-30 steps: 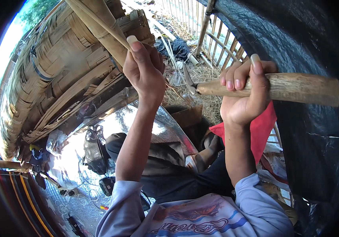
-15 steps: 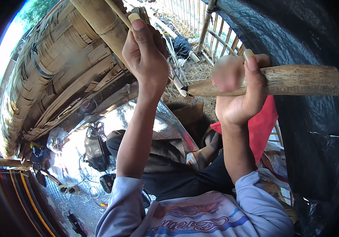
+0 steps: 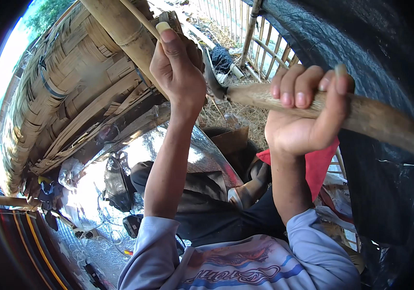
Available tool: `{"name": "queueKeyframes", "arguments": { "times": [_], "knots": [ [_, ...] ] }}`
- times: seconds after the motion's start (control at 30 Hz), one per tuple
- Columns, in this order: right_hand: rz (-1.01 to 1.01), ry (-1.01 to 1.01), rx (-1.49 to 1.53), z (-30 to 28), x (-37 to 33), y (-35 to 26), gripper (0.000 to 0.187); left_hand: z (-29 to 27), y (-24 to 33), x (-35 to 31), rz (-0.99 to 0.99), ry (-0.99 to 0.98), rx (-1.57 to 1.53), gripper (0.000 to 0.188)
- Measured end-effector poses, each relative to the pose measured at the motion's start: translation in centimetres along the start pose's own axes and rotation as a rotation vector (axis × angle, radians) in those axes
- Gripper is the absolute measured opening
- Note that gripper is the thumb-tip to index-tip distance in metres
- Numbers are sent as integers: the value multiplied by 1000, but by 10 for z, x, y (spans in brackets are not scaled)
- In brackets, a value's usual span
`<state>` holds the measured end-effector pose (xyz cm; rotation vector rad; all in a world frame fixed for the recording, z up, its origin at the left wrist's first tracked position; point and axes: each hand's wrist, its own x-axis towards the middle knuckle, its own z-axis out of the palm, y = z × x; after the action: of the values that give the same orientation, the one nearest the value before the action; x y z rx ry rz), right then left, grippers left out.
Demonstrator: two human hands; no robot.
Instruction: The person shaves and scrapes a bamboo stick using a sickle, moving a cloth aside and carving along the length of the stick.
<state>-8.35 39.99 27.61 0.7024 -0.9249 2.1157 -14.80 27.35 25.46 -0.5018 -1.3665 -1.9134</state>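
Observation:
My left hand (image 3: 178, 67) is raised at upper centre, closed with the thumb pressed along a thin bamboo strip (image 3: 140, 18) that runs off the top edge. To its right, my right hand (image 3: 308, 106) wraps its fingers around the long wooden handle (image 3: 385, 121) of a knife. The handle slants down to the right. Its dark, curved blade (image 3: 212, 79) rises from the left end, close beside my left hand, and its tip is hidden there. Just left of my left hand stands a thick bamboo pole (image 3: 120, 31).
A large woven bamboo structure (image 3: 86, 63) fills the left. Dark plastic sheeting (image 3: 381, 193) hangs at the right, near a red cloth (image 3: 320, 166). My crossed legs rest by a shiny floor sheet (image 3: 84, 198) with a black bag (image 3: 117, 186). A bamboo slat fence (image 3: 231, 21) stands behind.
The knife has tilted, its handle's outer end dropping and its blade swinging up toward my left hand. My right fingers now show over the handle. My left hand has barely moved.

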Motion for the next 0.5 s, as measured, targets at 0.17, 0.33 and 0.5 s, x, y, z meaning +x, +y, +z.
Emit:
{"name": "queueKeyframes", "arguments": {
  "times": [0.17,0.33,0.5],
  "knots": [
    [311,-45,-154,3,-10,9,12,-8,1,2,-28,28,-37,44],
    [-38,7,-31,5,5,9,18,-4,5,-2,-37,-5,-26,43],
    [277,-2,-182,1,-5,21,18,-10,-12,-11,45,-52,17,43]
  ]
}}
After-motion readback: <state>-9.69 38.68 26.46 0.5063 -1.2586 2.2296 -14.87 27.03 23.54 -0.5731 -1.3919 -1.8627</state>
